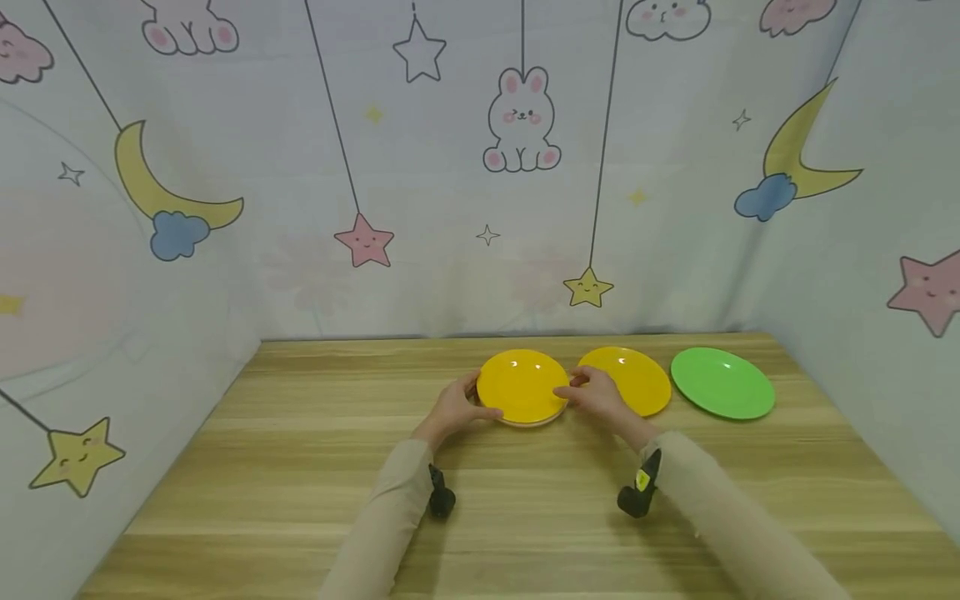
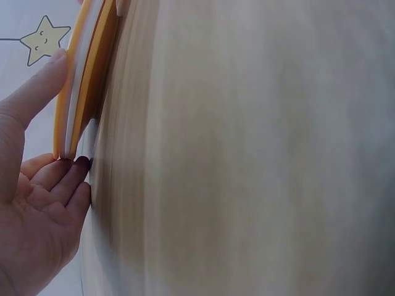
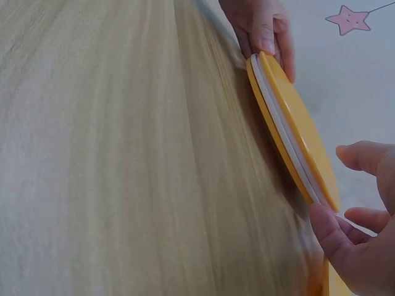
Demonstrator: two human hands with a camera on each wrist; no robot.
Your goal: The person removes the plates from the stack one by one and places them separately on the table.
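A stack of plates (image 1: 523, 387) sits toward the back middle of the table, with a yellow plate on top. In the right wrist view its edge shows a white plate (image 3: 282, 123) between two yellow ones. My left hand (image 1: 456, 408) grips the stack's left side, thumb over the top rim and fingers at the lower edge. At the opposite side, my right hand (image 1: 598, 395) touches the rim with its fingertips (image 3: 324, 222), while another digit stands apart above the top plate. Just right of the stack, partly behind my right hand, lies another yellow plate (image 1: 637, 379).
A green plate (image 1: 722, 383) lies farther right on the wood-grain table (image 1: 315, 492). A pale curtain (image 1: 450, 167) with cartoon stars, moons and rabbits hangs behind the table and along both sides.
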